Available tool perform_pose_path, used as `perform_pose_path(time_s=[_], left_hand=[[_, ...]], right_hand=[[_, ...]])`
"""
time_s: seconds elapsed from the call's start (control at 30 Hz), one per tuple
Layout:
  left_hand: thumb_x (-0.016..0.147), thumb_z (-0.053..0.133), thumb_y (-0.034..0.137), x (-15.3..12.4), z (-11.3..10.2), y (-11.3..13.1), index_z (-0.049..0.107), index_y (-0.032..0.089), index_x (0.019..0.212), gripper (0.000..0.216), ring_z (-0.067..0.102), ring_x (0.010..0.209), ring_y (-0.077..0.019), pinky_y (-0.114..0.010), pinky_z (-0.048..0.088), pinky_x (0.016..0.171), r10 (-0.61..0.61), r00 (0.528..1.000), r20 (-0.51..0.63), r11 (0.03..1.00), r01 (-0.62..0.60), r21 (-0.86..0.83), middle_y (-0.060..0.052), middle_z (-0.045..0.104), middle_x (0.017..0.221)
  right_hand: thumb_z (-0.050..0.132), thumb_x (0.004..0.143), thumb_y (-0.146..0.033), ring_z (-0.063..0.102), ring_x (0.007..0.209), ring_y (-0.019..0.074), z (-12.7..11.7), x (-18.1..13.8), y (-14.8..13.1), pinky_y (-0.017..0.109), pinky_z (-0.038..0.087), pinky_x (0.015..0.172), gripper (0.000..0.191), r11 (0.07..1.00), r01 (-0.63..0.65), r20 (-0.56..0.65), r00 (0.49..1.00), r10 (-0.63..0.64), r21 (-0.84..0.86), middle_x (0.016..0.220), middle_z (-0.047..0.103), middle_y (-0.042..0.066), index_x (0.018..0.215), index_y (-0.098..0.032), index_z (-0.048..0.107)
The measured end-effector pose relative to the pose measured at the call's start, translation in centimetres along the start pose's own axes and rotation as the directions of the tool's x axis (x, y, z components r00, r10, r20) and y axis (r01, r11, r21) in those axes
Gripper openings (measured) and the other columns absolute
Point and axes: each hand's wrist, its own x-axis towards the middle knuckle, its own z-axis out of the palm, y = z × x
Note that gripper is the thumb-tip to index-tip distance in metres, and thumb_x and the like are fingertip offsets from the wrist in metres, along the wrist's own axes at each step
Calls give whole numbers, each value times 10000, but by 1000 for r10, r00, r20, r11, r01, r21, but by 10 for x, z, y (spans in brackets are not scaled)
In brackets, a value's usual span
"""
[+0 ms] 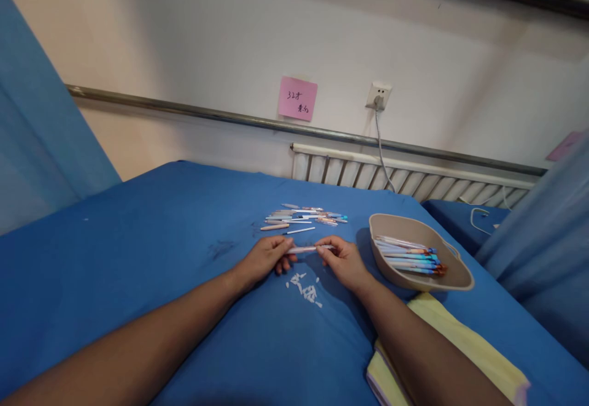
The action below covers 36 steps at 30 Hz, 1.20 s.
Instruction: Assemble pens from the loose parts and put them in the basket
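A slim pale pink pen (304,249) lies level between my two hands, above the blue sheet. My left hand (267,255) pinches its left end, fingers closed. Around the right end, the fingers of my right hand (343,261) are closed too. Just beyond my hands, several loose pen parts (299,214) are spread out: pale barrels, thin white refills and clear pieces. Small white bits (307,291) lie scattered on the sheet on the near side of the pen. The pen's two ends are partly hidden by my fingers.
A beige plastic basket (453,271) holding several pens (409,256) stands to the right. A folded yellow cloth (464,338) lies under my right forearm. Behind the blue-covered surface (138,259) are a radiator (350,167), a metal rail and a plugged-in cable (380,142). Curtains hang at both sides.
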Motion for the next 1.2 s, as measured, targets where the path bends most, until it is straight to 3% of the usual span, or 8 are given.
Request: perform_pose_path(time_s=[0.1, 0.2, 0.27, 0.37, 0.47, 0.67, 0.83, 1.2], left_hand=[[668, 689, 405, 0, -2, -2, 578, 141, 758, 301, 485, 496, -78, -190, 371, 474, 38, 999, 29, 999, -38, 3, 27, 573, 600], [577, 769, 321, 0, -3, 0, 580, 157, 912, 418, 551, 644, -106, -212, 434, 583, 97, 995, -22, 992, -98, -75, -7, 636, 796], [629, 730, 386, -1, -2, 2, 555, 159, 1028, 491, 576, 705, -129, -233, 453, 605, 89, 995, -48, 991, -93, -100, -56, 648, 939], [767, 552, 510, -1, 0, 3, 582, 128, 944, 422, 551, 582, -119, -223, 412, 507, 21, 1000, 3, 999, -21, -34, -57, 653, 788], [734, 607, 459, 0, 0, -1, 580, 135, 765, 327, 490, 500, -88, -204, 369, 481, 18, 998, 52, 1000, -19, 24, 6, 590, 623], [598, 747, 319, -1, -1, 1, 565, 166, 990, 459, 578, 727, -129, -247, 452, 657, 105, 993, -51, 991, -109, -79, -39, 642, 936], [725, 632, 410, -1, 0, 1, 619, 145, 885, 309, 537, 578, -113, -219, 403, 550, 43, 997, 66, 999, -44, 24, 2, 612, 660], [727, 628, 408, -6, 1, 4, 657, 164, 854, 277, 516, 635, -124, -208, 372, 575, 79, 984, 160, 984, -103, 145, 7, 610, 713]], right_hand=[[572, 762, -392, 490, 490, 109, 0, 0, 0, 211, 378, 468, 229, 1000, 3, 1, 1000, -3, 11, 537, 537, -34, 835, -188, 646], [573, 762, -375, 495, 494, 107, -1, 0, 0, 211, 378, 475, 219, 1000, 7, 1, 1000, -7, 21, 544, 537, -34, 840, -184, 645], [575, 761, -373, 489, 485, 105, -1, -1, -1, 209, 375, 472, 220, 1000, 9, 2, 1000, -9, 18, 534, 531, -37, 841, -181, 646], [575, 758, -384, 487, 475, 104, 0, -1, -1, 209, 374, 464, 232, 1000, 5, 2, 1000, -5, 6, 528, 535, -37, 841, -180, 648], [576, 755, -395, 498, 483, 108, 0, -1, -2, 210, 382, 466, 237, 1000, 2, 0, 1000, -2, 13, 526, 535, -37, 834, -184, 648], [584, 749, -386, 496, 477, 106, 0, -1, -1, 207, 383, 457, 227, 1000, -5, 0, 1000, 5, 16, 518, 527, -41, 844, -187, 637], [605, 731, -385, 487, 486, 106, 0, -1, -1, 209, 378, 457, 243, 999, -11, -6, 1000, 11, 44, 545, 523, -45, 876, -189, 612], [653, 686, -377, 502, 531, 104, 2, -1, -1, 224, 426, 515, 354, 982, -18, 45, 999, 10, 187, 680, 554, -34, 966, -203, 525]])
